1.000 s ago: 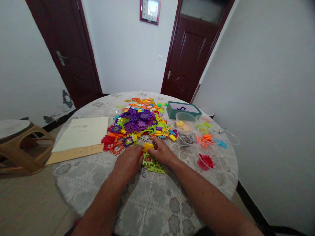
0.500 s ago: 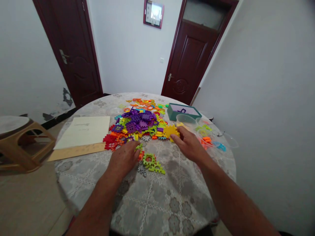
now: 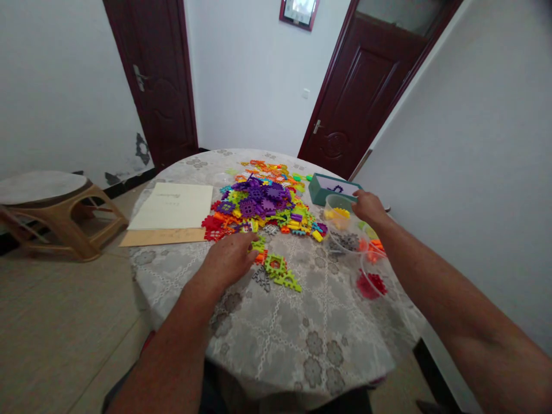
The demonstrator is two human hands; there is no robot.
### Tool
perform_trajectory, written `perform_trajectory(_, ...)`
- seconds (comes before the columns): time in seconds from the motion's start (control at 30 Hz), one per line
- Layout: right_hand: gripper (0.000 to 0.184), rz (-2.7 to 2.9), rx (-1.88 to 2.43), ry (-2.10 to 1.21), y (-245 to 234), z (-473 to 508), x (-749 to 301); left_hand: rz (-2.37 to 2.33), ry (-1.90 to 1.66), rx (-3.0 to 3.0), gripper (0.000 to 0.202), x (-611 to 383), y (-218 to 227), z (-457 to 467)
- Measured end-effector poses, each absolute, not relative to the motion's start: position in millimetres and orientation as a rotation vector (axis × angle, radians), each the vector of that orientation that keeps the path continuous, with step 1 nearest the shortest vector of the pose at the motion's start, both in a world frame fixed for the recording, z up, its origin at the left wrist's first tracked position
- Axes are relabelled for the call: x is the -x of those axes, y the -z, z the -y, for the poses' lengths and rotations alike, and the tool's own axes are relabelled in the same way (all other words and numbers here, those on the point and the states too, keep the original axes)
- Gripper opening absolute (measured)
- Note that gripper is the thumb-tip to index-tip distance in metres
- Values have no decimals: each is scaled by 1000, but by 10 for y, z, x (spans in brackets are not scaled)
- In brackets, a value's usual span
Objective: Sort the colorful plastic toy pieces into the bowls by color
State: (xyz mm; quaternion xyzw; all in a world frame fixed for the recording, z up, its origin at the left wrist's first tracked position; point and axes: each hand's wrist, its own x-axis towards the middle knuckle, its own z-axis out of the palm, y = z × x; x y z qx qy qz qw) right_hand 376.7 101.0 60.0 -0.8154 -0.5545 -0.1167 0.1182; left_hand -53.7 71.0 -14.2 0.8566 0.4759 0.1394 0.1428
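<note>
My left hand (image 3: 228, 260) rests on the table, its thumb and fingers closed about the edge of a lime-green toothed plastic building piece (image 3: 259, 244). Beside it lie an orange piece (image 3: 261, 256), a square lime piece (image 3: 276, 264), a triangular lime piece (image 3: 288, 280) and a grey piece (image 3: 261, 277). My right hand (image 3: 370, 208) hovers at the right, fingers loosely bent and apart, with no piece visible in it. Under its fingertips stands a clear tub (image 3: 330, 202) with yellow pieces (image 3: 337, 215) inside. A teal box (image 3: 318, 194) sits just behind.
A large multicoloured heap of pieces (image 3: 263, 198), purple on top, covers the table's middle. Clear tubs at the right hold grey pieces (image 3: 345, 241), orange pieces (image 3: 371, 249) and red pieces (image 3: 371, 285). Paper (image 3: 172, 204) lies at the left. A stool (image 3: 64, 213) stands beyond the table.
My right hand has moved right, from the heap to the tubs, and the yellow piece is no longer in it. My left hand stays by the lime pieces. The view has shifted.
</note>
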Motion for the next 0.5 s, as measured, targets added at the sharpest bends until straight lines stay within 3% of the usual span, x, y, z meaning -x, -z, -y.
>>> perform_trajectory(0.17,30,1944,2170,310,-599,-662,-3127,-1174,-383,-2533,37,464,210,-627)
perform_trajectory(0.3,28,2353,1889,-224,-270,-35,-2332,-1082,-323,-2610,41,359,236,-542)
perform_trajectory(0.4,39,2388,1960,-303,64,313,-1928,-1080,-250,-2657,32,291,265,-501)
perform_trajectory(0.5,28,2328,2017,-314,297,409,-1803,-1088,-235,-2679,24,247,305,-491)
